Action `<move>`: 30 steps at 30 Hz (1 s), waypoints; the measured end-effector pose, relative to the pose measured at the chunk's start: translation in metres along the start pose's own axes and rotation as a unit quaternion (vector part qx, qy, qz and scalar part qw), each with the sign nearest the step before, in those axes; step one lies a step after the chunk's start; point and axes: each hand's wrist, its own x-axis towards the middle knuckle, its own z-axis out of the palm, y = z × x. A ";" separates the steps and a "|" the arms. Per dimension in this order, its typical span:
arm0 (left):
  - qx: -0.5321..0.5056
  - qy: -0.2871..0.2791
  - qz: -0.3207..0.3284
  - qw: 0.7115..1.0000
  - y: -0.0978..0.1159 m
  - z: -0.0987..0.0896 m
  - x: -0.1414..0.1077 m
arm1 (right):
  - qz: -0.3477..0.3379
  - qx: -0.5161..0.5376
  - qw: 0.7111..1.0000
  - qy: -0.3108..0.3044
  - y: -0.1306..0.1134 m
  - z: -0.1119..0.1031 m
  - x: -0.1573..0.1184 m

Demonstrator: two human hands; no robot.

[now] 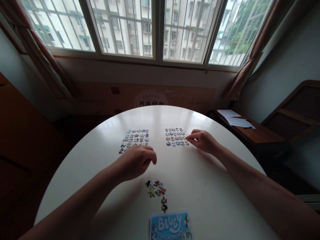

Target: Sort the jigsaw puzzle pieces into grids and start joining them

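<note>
Rows of puzzle pieces (174,134) lie on the right of the white table, and my right hand (202,140) touches a puzzle piece (187,138) at their right edge with its fingertips pinched. A second set of rows of pieces (136,135) lies to the left, partly covered by my left hand (140,159). That hand hovers with its fingers curled and bent down; what they hold, if anything, is hidden. Nearer to me is a small loose cluster of colourful pieces (156,188), with joined pieces (164,203) just below it.
A blue "Bluey" card (171,225) lies at the near edge of the view. The round white table (212,190) fills the middle. Beyond it on the right, papers (235,120) and pens rest on a wooden surface (262,133). Barred windows and curtains are behind.
</note>
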 end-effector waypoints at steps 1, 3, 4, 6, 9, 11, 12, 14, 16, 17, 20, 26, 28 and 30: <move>-0.001 0.001 0.001 1.000 0.000 0.000 0.000 | 0.003 -0.003 1.000 -0.004 0.002 -0.001 0.000; 0.000 0.002 0.002 1.000 0.000 0.000 0.000 | 0.005 -0.003 1.000 -0.013 0.005 0.000 -0.001; 0.000 0.003 0.003 1.000 0.000 0.000 0.000 | 0.005 -0.002 1.000 -0.016 0.006 0.000 -0.001; 0.001 0.002 0.000 1.000 0.001 0.000 0.000 | 0.006 0.002 1.000 -0.024 0.007 0.002 -0.002; -0.002 -0.002 -0.007 1.000 0.003 -0.001 0.000 | 0.007 0.003 0.999 -0.037 0.007 0.004 -0.002; -0.003 -0.004 -0.010 1.000 0.004 -0.002 0.001 | 0.006 -0.002 0.999 -0.041 0.006 0.004 -0.003; -0.003 -0.005 -0.010 1.000 0.005 -0.002 0.001 | 0.006 -0.006 0.999 -0.039 0.005 0.002 -0.003; -0.001 -0.014 -0.006 1.000 0.007 -0.004 0.000 | 0.004 -0.013 1.000 -0.023 0.000 -0.001 -0.003; -0.003 -0.039 0.006 0.999 0.009 -0.008 -0.001 | -0.006 -0.016 1.000 0.003 -0.009 -0.006 -0.003; -0.005 -0.055 0.012 0.998 0.011 -0.010 -0.002 | -0.017 -0.012 1.000 0.010 -0.016 -0.008 -0.003; -0.013 -0.106 0.009 0.994 0.015 -0.018 -0.007 | -0.085 0.024 0.996 -0.031 -0.046 -0.010 -0.005; -0.026 -0.180 -0.015 0.983 0.018 -0.023 -0.011 | -0.234 0.057 0.959 -0.152 -0.114 0.002 -0.015; -0.029 -0.189 -0.014 0.981 0.017 -0.022 -0.011 | -0.258 0.040 0.950 -0.169 -0.125 0.007 -0.017; -0.037 -0.194 -0.005 0.980 0.017 -0.021 -0.011 | -0.275 0.031 0.944 -0.181 -0.130 0.009 -0.017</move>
